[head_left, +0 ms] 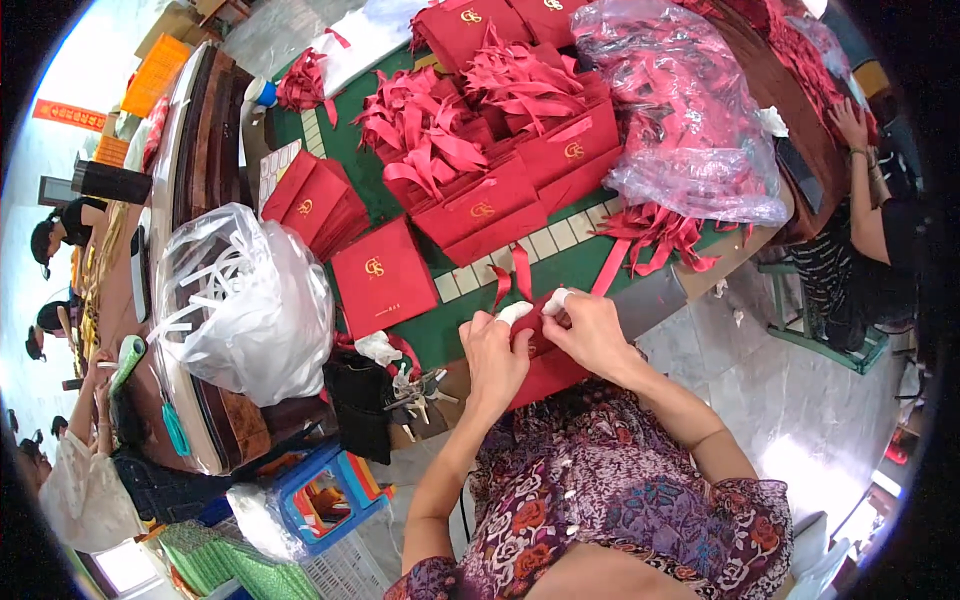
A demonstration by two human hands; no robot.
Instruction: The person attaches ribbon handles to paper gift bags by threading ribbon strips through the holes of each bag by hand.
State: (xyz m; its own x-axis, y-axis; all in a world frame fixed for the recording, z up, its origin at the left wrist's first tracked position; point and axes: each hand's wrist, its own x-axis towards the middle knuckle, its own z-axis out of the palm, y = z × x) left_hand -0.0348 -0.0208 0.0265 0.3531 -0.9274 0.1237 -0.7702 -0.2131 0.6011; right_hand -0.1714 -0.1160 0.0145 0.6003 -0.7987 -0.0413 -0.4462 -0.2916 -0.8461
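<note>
A red gift bag (547, 376) lies at the table's near edge, right in front of me. My left hand (493, 358) grips its upper left side, a white cover on one fingertip. Beside it my right hand (592, 335) is closed in a pinch at the bag's top edge, also with a white fingertip cover. A red ribbon loop (521, 272) stands up just beyond my fingers. Exactly what the right fingertips pinch is partly hidden. Left of the hands lies a flat stack of red bags (383, 280).
Upright red bags (482, 212) full of ribbons fill the table's middle. Behind right sits a clear plastic sack (690, 120) of red ribbons; at left, a white plastic bag (250, 310) of white strips. Keys (420, 398) hang near a black pouch (360, 405). A co-worker's hand (850, 125) is far right.
</note>
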